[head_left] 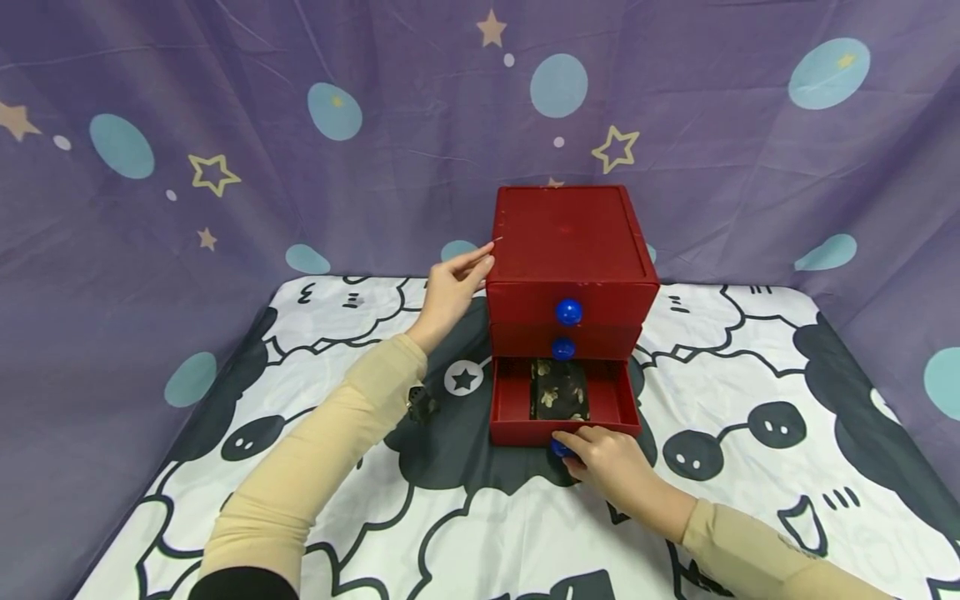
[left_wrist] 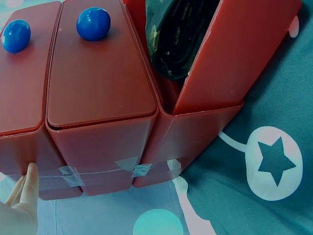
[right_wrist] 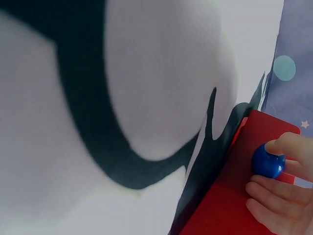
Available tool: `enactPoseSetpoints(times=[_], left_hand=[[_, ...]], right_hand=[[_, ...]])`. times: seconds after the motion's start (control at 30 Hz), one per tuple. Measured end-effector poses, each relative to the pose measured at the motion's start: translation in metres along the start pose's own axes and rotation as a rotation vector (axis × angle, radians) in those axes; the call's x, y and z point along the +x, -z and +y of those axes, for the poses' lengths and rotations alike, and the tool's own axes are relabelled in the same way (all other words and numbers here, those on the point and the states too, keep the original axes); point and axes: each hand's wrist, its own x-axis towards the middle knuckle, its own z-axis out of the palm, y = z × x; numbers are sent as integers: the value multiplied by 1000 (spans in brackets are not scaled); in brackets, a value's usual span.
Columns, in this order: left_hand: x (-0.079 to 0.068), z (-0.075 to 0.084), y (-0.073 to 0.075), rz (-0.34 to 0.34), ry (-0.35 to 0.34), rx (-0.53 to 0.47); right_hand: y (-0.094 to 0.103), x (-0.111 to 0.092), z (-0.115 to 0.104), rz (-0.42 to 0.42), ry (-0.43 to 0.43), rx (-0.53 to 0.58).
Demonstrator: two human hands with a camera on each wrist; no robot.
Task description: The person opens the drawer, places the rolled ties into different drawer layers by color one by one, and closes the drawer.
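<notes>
A red cabinet of three stacked drawers (head_left: 570, 233) stands on the cloth, a round blue knob on each drawer. Its bottom drawer (head_left: 517, 433) is pulled out. Inside lies a dark, flower-patterned item (head_left: 558, 390), perhaps a cloth pouch. My right hand (head_left: 617, 467) pinches the bottom drawer's blue knob (right_wrist: 268, 164) between thumb and fingers. With straight fingers, my left hand (head_left: 448, 292) touches the left side of the cabinet near its top; in the left wrist view its fingertips (left_wrist: 31, 176) rest against the red side wall.
The upper two drawers are closed, with a top knob (head_left: 568, 312) and a middle knob (head_left: 563, 348). Clear tape (left_wrist: 142, 170) runs across the cabinet's side. A black-and-white cartoon cloth (head_left: 375, 492) covers the table. Behind hangs a purple curtain (head_left: 420, 100).
</notes>
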Motion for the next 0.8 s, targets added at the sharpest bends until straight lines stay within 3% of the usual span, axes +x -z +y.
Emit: enactPoseSetpoints(times=[0.27, 0.63, 0.7, 0.8], left_hand=[[-1, 1, 0, 4, -5, 20], [-12, 24, -1, -8, 22, -25], [-12, 24, -1, -8, 26, -23], [-7, 12, -1, -1, 11, -14]], right_hand=[[1, 2, 0, -1, 1, -9], [-3, 9, 5, 4, -26, -29], [-4, 11, 7, 11, -29, -34], [-6, 14, 9, 12, -36, -40]])
